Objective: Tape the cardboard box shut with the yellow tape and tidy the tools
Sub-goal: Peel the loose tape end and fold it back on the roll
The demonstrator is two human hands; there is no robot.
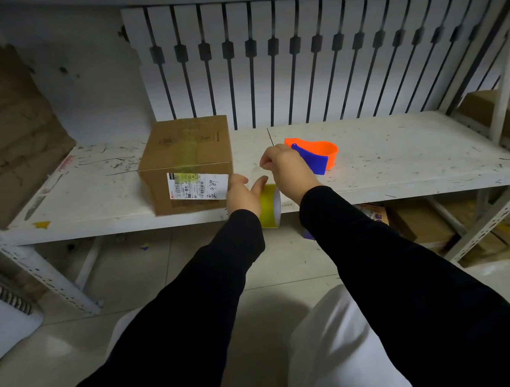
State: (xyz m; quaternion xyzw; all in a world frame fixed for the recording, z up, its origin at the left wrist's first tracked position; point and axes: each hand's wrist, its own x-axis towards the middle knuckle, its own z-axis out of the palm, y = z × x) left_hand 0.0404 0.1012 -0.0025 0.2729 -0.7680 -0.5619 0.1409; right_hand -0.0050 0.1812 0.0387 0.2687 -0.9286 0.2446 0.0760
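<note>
A closed cardboard box (187,159) stands on the white shelf (399,162), with a strip of yellow tape along its top and a white shipping label on its front. My left hand (243,196) grips the yellow tape roll (269,206) at the shelf's front edge, just right of the box. My right hand (285,167) hovers above the roll with its fingers pinched together; whether a tape end lies between them is unclear. Behind that hand an orange and blue tape cutter (318,155) lies on the shelf.
Flattened cardboard (4,128) leans at the shelf's left end. More boxes (420,225) sit under the shelf and at the far right. A white slatted panel (297,57) stands behind. The metal shelf post (505,69) rises on the right.
</note>
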